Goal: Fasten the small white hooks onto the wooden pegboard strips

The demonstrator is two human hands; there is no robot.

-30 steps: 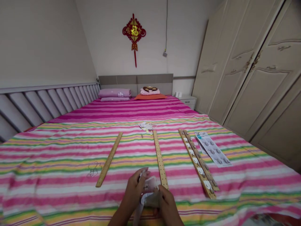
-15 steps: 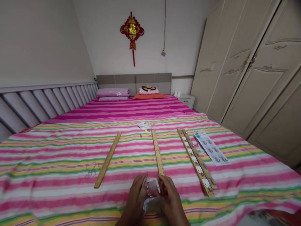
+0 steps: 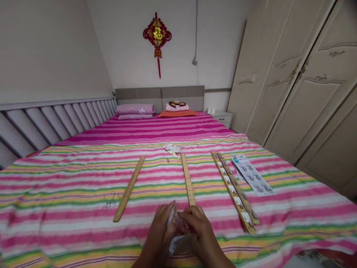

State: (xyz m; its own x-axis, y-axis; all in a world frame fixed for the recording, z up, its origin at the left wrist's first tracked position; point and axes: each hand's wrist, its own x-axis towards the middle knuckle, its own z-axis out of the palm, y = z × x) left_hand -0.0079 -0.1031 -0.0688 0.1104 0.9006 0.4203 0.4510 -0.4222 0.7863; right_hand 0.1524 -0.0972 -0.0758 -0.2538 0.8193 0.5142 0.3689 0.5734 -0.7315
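Note:
At the bottom centre, my left hand (image 3: pixel 161 230) is closed on one side of a crinkled clear plastic packet (image 3: pixel 179 242). My right hand (image 3: pixel 200 231) grips its other side, thumb and fingers bent over the top edge. What the packet contains is too blurred to make out. Just beyond my hands lies a wooden strip (image 3: pixel 187 180) with rows of small holes. A second perforated strip (image 3: pixel 129 189) rests slanted to the left. To the right, two strips (image 3: pixel 234 193) lie side by side, bearing a row of white round pieces and metal-looking ones.
Right of the paired strips lies a printed card (image 3: pixel 253 175). Paper scraps (image 3: pixel 174 149) are heaped past the middle strip, and thin dark lines like wire or thread (image 3: pixel 111 201) show at left. Folded bedding (image 3: pixel 135 109) sits by the headboard; wardrobes (image 3: pixel 304 93) stand right.
My right fingers have moved inward over the packet's top, and the plastic looks more crumpled. My left hand has turned slightly. The strips have stayed put.

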